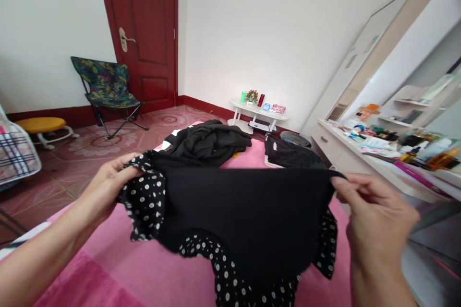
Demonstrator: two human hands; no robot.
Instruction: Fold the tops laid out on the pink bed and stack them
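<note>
A black garment (248,211) with white-dotted black trim hangs stretched between my two hands, above the pink bedspread (180,280). My left hand (117,175) is closed on its dotted end at the left. At the upper right corner my right hand (378,211) pinches the black cloth between thumb and fingers. The top edge runs nearly straight from hand to hand. Dotted ruffles droop along the left, the bottom and the lower right. Which part of the garment is the neck or hem I cannot tell.
Beyond it on the bed lie a heap of black clothing (212,139) and a dark folded pile (291,152). A cluttered dressing table (334,136) stands at the right. A low white table (257,109), a folding chair (108,86) and a yellow stool (41,124) are farther off.
</note>
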